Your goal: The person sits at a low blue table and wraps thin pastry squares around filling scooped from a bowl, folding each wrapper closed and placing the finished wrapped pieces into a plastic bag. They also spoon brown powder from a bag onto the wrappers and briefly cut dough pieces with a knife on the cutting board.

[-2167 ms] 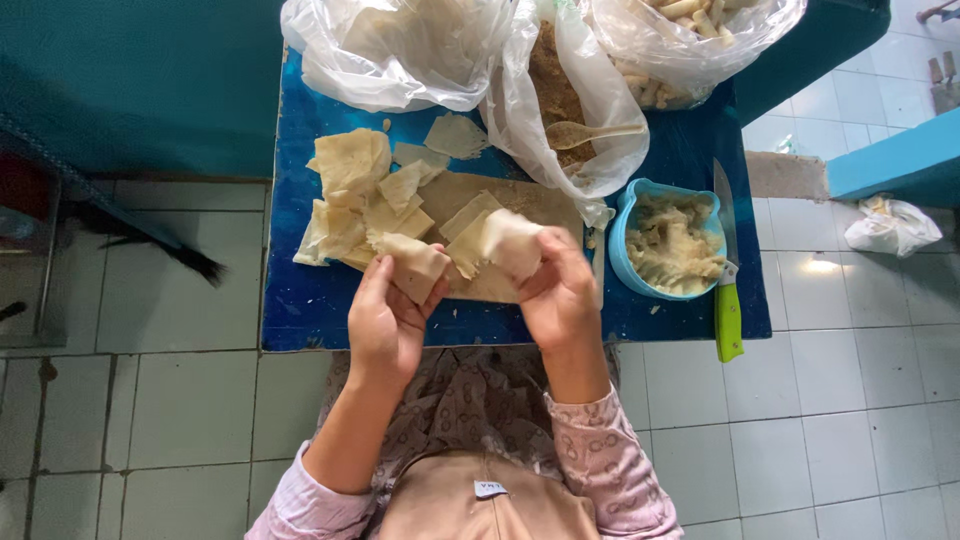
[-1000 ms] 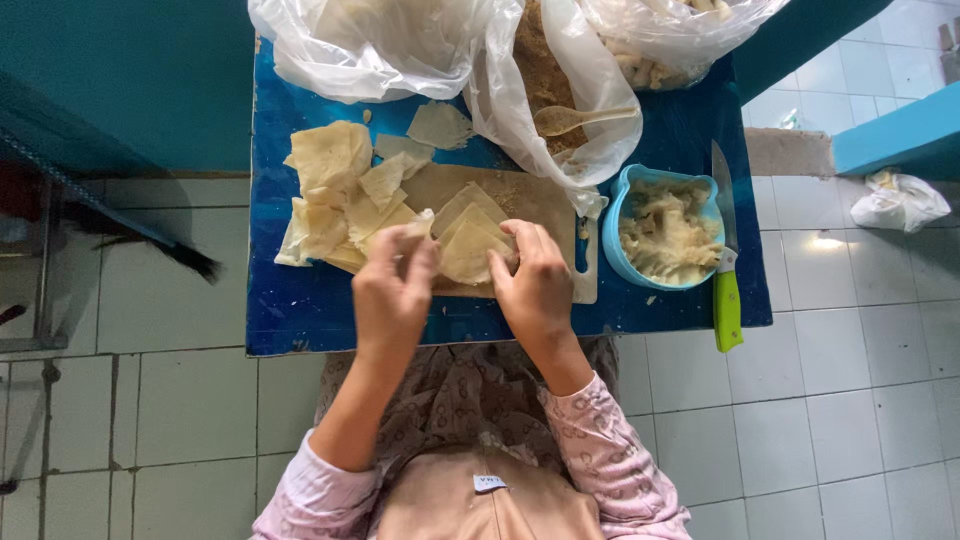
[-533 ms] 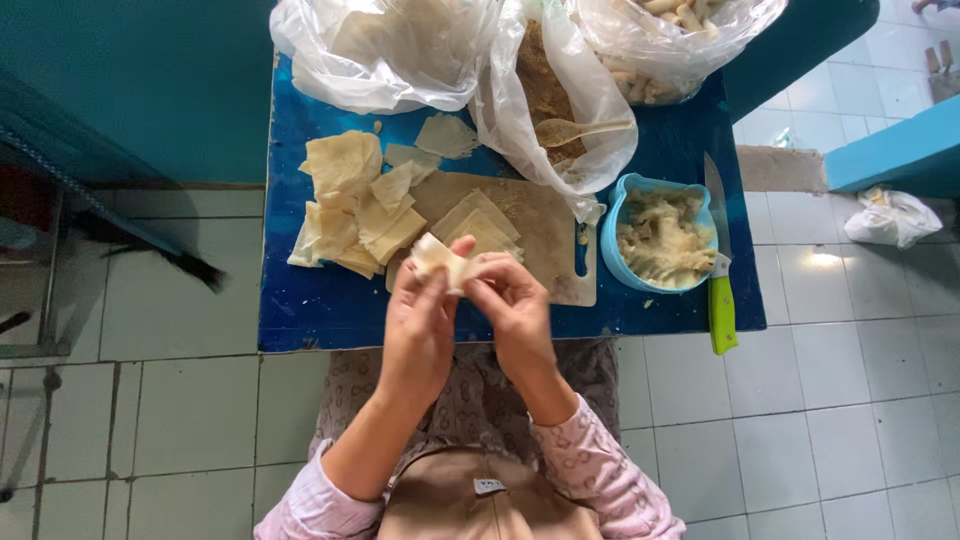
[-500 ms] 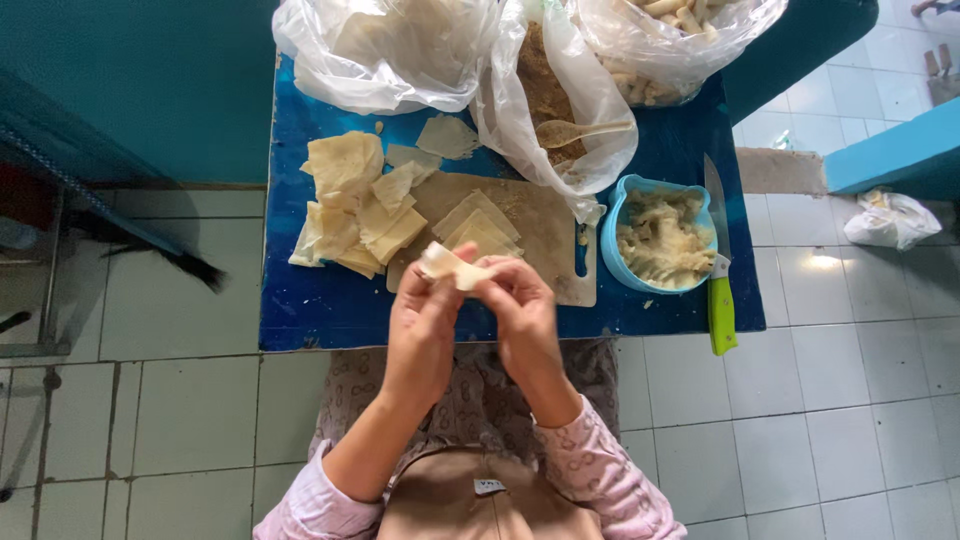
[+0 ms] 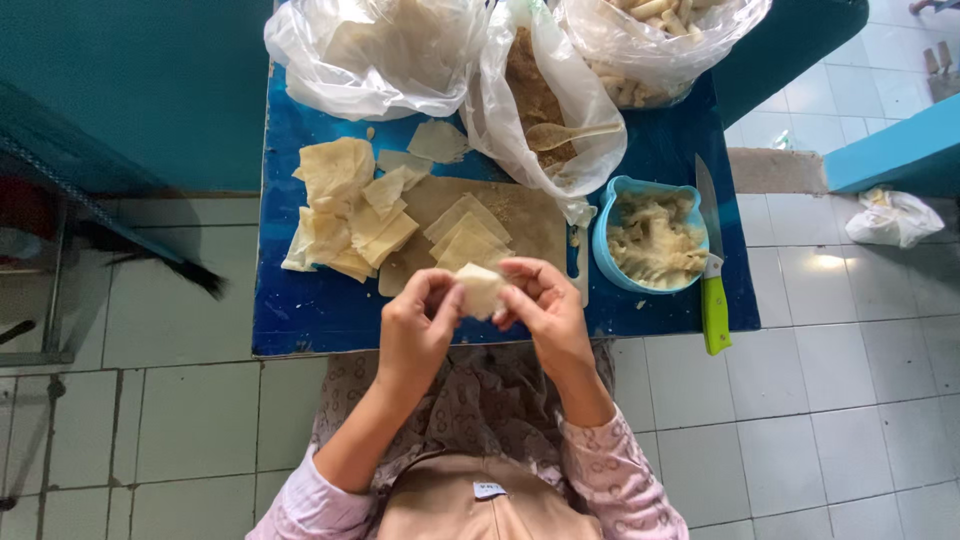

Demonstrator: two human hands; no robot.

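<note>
Wrapper (image 5: 480, 288), pale and folded, pinched between both hands just above the near edge of the blue bench (image 5: 300, 320); left hand (image 5: 418, 325) and right hand (image 5: 545, 310) close fingertips on it from either side, hiding its lower half and any filling. Beyond the hands, more wrappers on a cutting board (image 5: 530, 215). Right of them, blue bowl (image 5: 650, 240), contents indistinct. Farther bags cut off.

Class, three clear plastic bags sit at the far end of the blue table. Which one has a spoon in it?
The middle clear plastic bag, holding brown crumbly filling with a pale spoon lying in its mouth. The left bag and right bag show no spoon.
</note>
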